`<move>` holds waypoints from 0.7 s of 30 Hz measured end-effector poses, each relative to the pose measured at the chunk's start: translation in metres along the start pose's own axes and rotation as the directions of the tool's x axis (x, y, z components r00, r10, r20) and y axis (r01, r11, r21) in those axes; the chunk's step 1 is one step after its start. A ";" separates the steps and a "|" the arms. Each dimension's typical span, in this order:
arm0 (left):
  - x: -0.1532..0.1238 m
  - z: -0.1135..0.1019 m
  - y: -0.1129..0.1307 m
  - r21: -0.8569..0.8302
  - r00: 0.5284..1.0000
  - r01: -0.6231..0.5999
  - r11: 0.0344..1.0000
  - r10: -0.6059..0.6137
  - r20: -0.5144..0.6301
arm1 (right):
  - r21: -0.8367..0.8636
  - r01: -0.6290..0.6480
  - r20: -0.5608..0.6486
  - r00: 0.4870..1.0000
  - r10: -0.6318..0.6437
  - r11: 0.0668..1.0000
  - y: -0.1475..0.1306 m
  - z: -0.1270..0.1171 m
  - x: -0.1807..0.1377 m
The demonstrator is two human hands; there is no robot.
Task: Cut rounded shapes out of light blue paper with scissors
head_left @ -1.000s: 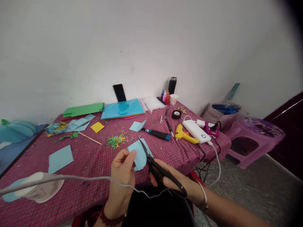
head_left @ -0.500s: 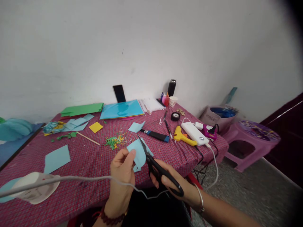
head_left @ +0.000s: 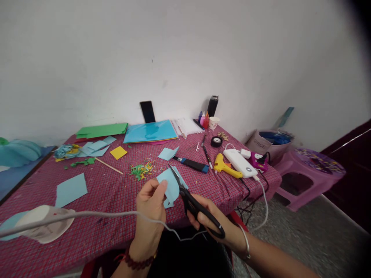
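Note:
My left hand point(head_left: 150, 210) pinches a light blue paper piece point(head_left: 169, 186) between thumb and fingers, just above the near edge of the table point(head_left: 110, 197). My right hand point(head_left: 214, 226) grips black scissors point(head_left: 191, 202) by the handles. Their blades point up and left and run along the paper's right edge, cutting into it. A thin strip of the paper hangs below my left thumb. A white cable point(head_left: 116, 214) crosses in front of my left wrist.
On the red checked cloth lie blue paper pieces point(head_left: 71, 189), green and yellow scraps point(head_left: 140, 170), green sheets point(head_left: 101, 130), a blue sheet stack point(head_left: 149, 131), a utility knife point(head_left: 193, 164), a yellow glue gun point(head_left: 224, 165), a white power bank point(head_left: 240, 162) and paint bottles point(head_left: 203, 119). A pink stool point(head_left: 313, 170) stands on the right.
The scissors have advanced a little along the paper's edge and my left hand has turned the piece slightly. A cut strip now hangs lower from the paper.

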State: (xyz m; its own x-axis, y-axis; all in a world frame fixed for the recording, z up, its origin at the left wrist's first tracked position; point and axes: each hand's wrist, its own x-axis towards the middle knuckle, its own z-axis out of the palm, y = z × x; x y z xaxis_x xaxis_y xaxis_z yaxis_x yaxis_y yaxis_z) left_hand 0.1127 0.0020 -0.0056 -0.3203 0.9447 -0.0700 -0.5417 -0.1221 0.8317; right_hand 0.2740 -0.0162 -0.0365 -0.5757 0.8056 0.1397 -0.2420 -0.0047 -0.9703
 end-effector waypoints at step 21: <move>0.009 -0.012 0.003 0.182 0.997 -0.056 0.982 0.045 0.063 | -0.085 -0.060 -0.014 0.998 0.059 0.995 -0.007 0.000 -0.002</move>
State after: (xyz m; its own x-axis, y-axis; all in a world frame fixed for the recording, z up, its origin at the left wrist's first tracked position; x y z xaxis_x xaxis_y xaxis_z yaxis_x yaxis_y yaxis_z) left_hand 0.0989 0.0069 -0.0099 -0.2952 0.9554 0.0023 -0.3726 -0.1174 0.9205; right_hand 0.2767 -0.0173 -0.0301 -0.5776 0.8124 0.0793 -0.1394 -0.0025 -0.9902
